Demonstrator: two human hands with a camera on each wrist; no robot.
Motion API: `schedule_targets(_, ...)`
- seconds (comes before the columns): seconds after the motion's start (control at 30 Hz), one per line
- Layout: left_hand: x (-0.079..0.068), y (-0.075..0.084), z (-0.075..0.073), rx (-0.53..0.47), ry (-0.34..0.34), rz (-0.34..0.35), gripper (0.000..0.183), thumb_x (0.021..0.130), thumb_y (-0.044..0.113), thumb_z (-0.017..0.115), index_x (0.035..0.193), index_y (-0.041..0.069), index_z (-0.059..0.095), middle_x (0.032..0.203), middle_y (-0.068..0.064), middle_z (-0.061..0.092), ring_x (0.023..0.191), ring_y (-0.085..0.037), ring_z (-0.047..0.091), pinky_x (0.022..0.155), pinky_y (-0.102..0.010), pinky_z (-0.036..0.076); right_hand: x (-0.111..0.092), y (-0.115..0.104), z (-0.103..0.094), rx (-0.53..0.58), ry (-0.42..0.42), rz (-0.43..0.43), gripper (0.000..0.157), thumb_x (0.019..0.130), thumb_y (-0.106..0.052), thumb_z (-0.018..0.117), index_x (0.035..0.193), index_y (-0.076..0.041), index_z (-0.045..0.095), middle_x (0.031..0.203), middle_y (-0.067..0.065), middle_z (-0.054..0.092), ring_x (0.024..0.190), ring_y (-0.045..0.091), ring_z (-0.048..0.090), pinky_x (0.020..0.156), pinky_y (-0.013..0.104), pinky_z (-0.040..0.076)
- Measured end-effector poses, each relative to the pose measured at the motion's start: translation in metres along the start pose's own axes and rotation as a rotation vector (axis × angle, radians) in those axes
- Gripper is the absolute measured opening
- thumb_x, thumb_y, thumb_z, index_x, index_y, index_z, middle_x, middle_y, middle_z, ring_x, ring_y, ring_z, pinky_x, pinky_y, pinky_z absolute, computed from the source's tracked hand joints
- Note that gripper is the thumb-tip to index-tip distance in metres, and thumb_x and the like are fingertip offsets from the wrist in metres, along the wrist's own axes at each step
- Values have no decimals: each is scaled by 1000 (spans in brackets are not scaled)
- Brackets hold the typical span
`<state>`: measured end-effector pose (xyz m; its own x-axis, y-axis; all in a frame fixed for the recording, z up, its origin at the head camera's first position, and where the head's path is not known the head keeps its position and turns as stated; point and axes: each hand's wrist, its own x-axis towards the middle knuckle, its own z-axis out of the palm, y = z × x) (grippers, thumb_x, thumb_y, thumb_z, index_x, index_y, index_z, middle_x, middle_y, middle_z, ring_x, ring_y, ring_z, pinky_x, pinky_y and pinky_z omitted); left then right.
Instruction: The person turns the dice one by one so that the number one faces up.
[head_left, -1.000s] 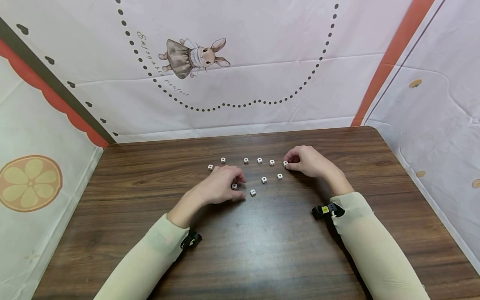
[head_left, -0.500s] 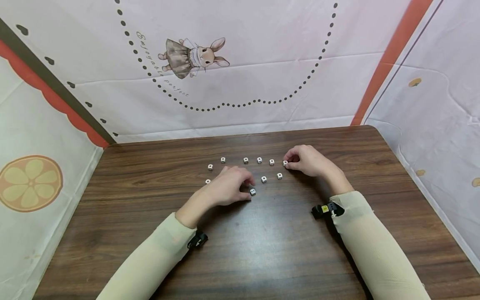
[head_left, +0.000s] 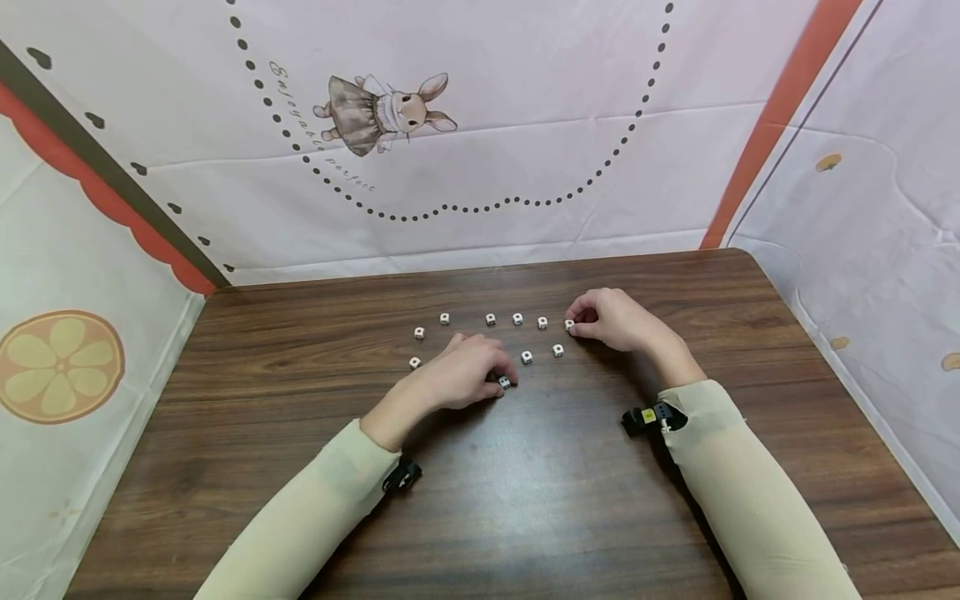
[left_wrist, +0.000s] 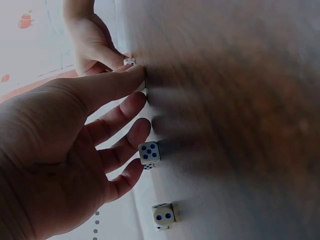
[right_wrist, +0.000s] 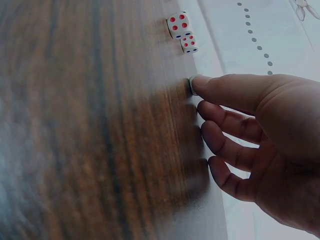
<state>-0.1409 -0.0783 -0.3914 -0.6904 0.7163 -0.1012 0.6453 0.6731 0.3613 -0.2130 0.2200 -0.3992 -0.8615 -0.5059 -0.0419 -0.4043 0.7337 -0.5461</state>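
Note:
Small white dice lie spread on the brown wooden table (head_left: 555, 467). My left hand (head_left: 467, 372) has its thumb and index finger on either side of one die (head_left: 504, 382), pinching it at the tabletop; the left wrist view mostly hides it behind the thumb. Farther right, my right hand (head_left: 617, 321) pinches the end die (head_left: 569, 325) of the back row, the thumb (right_wrist: 202, 84) covering most of it in the right wrist view. Beyond the left fingers are a die with five blue pips (left_wrist: 149, 152) and another with two (left_wrist: 163, 215).
Other dice stand in the back row, such as one die (head_left: 517, 318), with two more, including a nearer die (head_left: 558, 351), between the hands. To the left, a die (head_left: 416, 363) sits beside the left hand. A printed cloth (head_left: 525, 158) hangs behind the table.
My left hand has moved right, away from one die that it now hides, and closed its thumb and finger around another. The right hand stays at its die.

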Motion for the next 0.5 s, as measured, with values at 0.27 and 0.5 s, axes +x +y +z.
schedule_targets(0.27,1,0,0,9,-4,-14,15,94,18,81,106,27,77,104,9,65,103,-16,57,101,-51,37,0,0,0,1,-4,9,8,97,-13,78,104,-9,78,96,1,73,91,22,64,87,44,50)
schedule_targets(0.5,0,-2,2,16,11,-19,18,95,14,79,105,28,77,107,10,65,108,-16,58,104,-55,37,1,1,1,2,-5,2,8,97,-13,79,104,-9,78,95,1,73,91,21,64,87,44,50)
